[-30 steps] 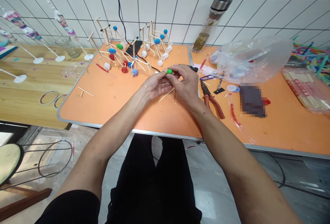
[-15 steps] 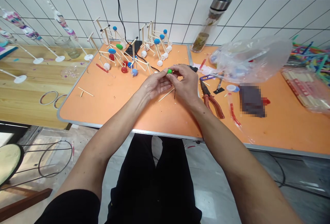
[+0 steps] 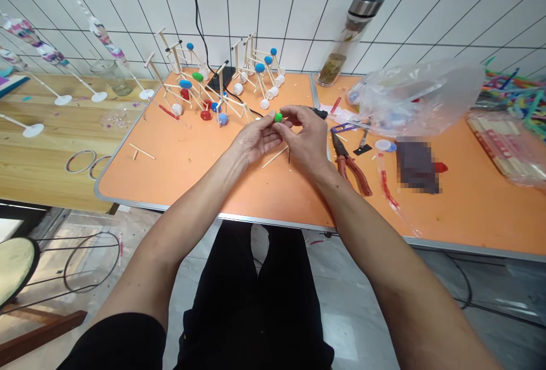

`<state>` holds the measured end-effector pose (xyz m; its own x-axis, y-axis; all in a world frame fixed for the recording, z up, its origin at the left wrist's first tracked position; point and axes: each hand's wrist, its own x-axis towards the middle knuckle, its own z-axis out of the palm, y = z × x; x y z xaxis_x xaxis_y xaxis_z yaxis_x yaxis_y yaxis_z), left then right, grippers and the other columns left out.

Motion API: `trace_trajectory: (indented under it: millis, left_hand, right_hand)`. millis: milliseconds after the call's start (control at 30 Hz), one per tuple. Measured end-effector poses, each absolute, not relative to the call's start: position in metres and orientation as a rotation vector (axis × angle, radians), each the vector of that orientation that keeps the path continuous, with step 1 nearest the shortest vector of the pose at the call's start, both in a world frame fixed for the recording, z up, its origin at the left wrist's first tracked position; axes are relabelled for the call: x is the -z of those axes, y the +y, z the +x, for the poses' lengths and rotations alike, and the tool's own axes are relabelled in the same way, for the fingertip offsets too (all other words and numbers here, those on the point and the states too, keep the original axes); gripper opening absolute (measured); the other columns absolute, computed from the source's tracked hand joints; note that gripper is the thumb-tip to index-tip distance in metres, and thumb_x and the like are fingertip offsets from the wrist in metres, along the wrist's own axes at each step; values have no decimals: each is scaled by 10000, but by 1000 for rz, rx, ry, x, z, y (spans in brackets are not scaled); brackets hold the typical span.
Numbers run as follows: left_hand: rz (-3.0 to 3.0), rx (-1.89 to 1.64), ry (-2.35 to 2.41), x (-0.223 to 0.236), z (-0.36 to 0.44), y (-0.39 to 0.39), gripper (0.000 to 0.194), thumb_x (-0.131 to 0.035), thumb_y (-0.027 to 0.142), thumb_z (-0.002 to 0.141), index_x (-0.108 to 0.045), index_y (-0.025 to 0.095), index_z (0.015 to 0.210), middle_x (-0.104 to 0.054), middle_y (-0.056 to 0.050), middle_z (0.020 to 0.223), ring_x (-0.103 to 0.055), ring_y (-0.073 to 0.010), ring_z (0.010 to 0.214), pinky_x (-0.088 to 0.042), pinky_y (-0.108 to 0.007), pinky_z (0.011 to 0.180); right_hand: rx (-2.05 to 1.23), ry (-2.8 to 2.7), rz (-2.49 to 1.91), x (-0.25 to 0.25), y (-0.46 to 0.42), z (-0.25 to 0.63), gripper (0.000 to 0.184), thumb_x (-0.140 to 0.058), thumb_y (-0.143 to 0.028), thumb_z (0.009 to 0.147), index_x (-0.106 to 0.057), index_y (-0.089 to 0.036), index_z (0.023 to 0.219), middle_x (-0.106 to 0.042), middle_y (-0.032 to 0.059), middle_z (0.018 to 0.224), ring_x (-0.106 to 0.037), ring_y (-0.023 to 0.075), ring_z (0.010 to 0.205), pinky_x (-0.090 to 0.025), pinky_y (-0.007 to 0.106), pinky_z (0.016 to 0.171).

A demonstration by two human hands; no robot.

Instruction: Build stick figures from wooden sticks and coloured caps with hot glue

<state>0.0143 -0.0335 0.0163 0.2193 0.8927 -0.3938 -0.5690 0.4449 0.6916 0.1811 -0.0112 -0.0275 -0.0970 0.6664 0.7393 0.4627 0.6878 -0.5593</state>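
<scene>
A small green ball (image 3: 278, 117), which looks like modelling clay, sits between the fingertips of both hands above the orange table. My left hand (image 3: 257, 136) is palm up, its thumb and index finger closed at the ball's left side. From the right, my right hand (image 3: 306, 132) pinches it with thumb and forefinger. Under the hands lies a thin wooden stick (image 3: 275, 156). Just behind them stand several bicycle-like models made of sticks, such as one with a blue oval seat (image 3: 185, 84) and red and white balls.
Right of my hands lie red-handled pliers (image 3: 353, 168), a blue-white cap (image 3: 385, 145) and a clear plastic bag (image 3: 420, 100). A glass bottle (image 3: 336, 54) stands by the tiled wall. Loose sticks (image 3: 143, 152) lie at left, near a wooden table (image 3: 46, 159) with decorated stands.
The green ball has shifted slightly left and shows more of its surface, as my fingers have opened a little around it. My arms stay in place.
</scene>
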Motion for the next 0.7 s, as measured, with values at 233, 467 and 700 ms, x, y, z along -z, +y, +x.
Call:
trace_trajectory:
  millis: [233, 467, 700]
  left_hand:
    - [517, -1048, 887, -15, 15, -34, 482, -862, 664, 1060, -892, 211, 1222, -951, -129, 1193, -892, -269, 1290, -624, -380, 1263]
    - [530, -1058, 867, -13, 15, -32, 493, -865, 671, 1057, -888, 211, 1230, -947, -124, 1208, -889, -260, 1283, -628, -372, 1242]
    - [576, -1037, 858, -11, 14, -31, 424, -898, 614, 1051, -883, 198, 1132, -941, -113, 1141, -893, -243, 1175, -650, -369, 1185]
  right_hand:
    - [-183, -1744, -879, 26, -13, 182, 210, -822, -475, 1083, -870, -273, 1117, -846, 40, 1025, -780, 262, 930, -653, 442, 922]
    - [-202, -1734, -894, 26, -12, 182, 267, -819, -536, 1090, -872, -284, 1160, -863, 49, 1089, -799, 279, 970, -664, 465, 956]
    - [-194, -1768, -860, 24, -12, 185, 264, -803, -562, 1123, -861, -304, 1133, -851, 44, 1079, -797, 281, 998, -661, 466, 971]
